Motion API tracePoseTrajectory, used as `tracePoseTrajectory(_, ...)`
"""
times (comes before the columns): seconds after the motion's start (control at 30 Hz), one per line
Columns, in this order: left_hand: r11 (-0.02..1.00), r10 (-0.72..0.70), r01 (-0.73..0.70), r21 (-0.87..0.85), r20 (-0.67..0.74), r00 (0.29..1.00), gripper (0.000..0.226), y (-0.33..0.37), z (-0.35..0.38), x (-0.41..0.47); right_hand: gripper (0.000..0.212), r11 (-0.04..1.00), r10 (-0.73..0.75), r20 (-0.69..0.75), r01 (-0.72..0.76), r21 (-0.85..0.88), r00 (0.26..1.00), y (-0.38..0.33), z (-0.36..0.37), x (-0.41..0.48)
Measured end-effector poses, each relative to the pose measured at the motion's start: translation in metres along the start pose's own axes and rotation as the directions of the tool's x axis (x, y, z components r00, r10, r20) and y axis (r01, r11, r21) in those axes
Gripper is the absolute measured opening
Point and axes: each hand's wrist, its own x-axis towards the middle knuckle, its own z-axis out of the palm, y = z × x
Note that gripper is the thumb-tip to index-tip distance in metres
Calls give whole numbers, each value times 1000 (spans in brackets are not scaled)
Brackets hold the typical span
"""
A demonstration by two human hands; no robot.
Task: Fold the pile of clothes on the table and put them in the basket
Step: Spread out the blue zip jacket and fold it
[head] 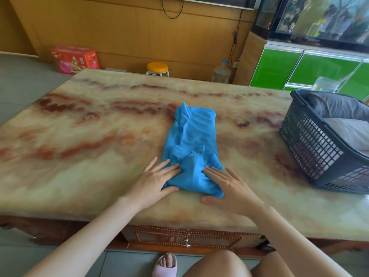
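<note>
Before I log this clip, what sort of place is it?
Probably a room in a home: a marble-look table with a laundry basket, what looks like an aquarium on a green cabinet, and a stool.

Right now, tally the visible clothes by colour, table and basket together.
Blue garment on the table: 1
Grey garment in the basket: 1
White garment in the basket: 1
Total: 3 visible; the basket may hide more.

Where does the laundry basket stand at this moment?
In the head view, the dark basket stands at the right end of the marble-patterned table, to the right of the blue garment and apart from it.
</note>
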Motion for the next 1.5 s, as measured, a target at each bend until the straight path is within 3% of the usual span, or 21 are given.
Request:
tracePoseTrajectory(0.13, 999, 39, -39, 0, -45, 998, 61, -12, -1, -2, 72, 993, -2, -95, 14, 118, 996, 17, 3, -3)
tracePoseTrajectory(0.3, 994, 111, -111, 9, -175, 978, 35, -14, -1, 10, 37, 996, -17, -299, 42, 78, 954, 21, 7, 1)
tracePoseTrajectory(0.4, 982, 88, -126, -139, -253, 963, 33, -12, 2, 13, 26, 992, 42, -379, 7, 126, 925, 12, 0, -1)
tracePoseTrajectory(0.5, 883, -144, 41, -468, -186, 972, 71, -2, -8, -1, 16, 963, 132, -294, -52, 265, 947, 5, -10, -11)
tracePoseTrajectory(0.6, 766, -308, 245, -595, -4, 952, 97, 9, -19, -15, 17, 881, 213, -89, -152, 447, 973, 0, -17, -19)
tracePoseTrajectory(0.67, 753, -372, 315, -578, 21, 928, 88, 14, -25, -19, 21, 820, 257, -20, -207, 534, 966, -5, -19, -19)
tracePoseTrajectory(0.77, 703, -453, 367, -609, 16, 892, 42, 24, -30, -11, 30, 699, 335, -12, -240, 674, 942, -8, -15, -10)
tracePoseTrajectory(0.8, 680, -491, 401, -614, 25, 871, 37, 26, -31, -4, 27, 664, 377, -26, -251, 705, 926, -8, -15, -4)
tracePoseTrajectory(0.87, 637, -573, 498, -588, 71, 816, 45, 25, -33, 11, 30, 679, 454, -44, -313, 664, 890, -9, -16, 11)
tracePoseTrajectory(0.97, 646, -648, 602, -470, 80, 758, 51, 13, -23, 26, 35, 773, 556, -79, -480, 414, 827, -12, -16, 30)
tracePoseTrajectory(1.1, 657, -690, 640, -398, 25, 724, 52, 6, -12, 37, 28, 800, 595, -162, -560, 216, 787, -13, -5, 39)
tracePoseTrajectory(1.17, 681, -687, 634, -366, -19, 727, 45, 8, -9, 39, 16, 838, 543, -261, -498, 221, 798, -11, -2, 36)
tracePoseTrajectory(1.23, 719, -648, 554, -419, -114, 753, 19, 8, -3, 39, 33, 926, 357, -458, -247, 285, 814, -10, -2, 28)
tracePoseTrajectory(1.3, 753, -583, 403, -519, -245, 774, 31, 7, 2, 37, 50, 956, 144, -571, 35, 292, 808, -14, -5, 16)
tracePoseTrajectory(1.37, 775, -489, 239, -585, -316, 813, 32, 6, 0, 35, 51, 957, -11, -472, 146, 250, 882, -15, -5, 6)
tracePoseTrajectory(1.43, 742, -393, 156, -652, -234, 889, 29, 6, -2, 29, 42, 983, -76, -323, 125, 135, 943, -10, 3, -2)
tracePoseTrajectory(1.5, 708, -351, 176, -684, -125, 928, 28, 5, -3, 22, 50, 995, -70, -250, 86, 53, 966, -3, 11, -6)
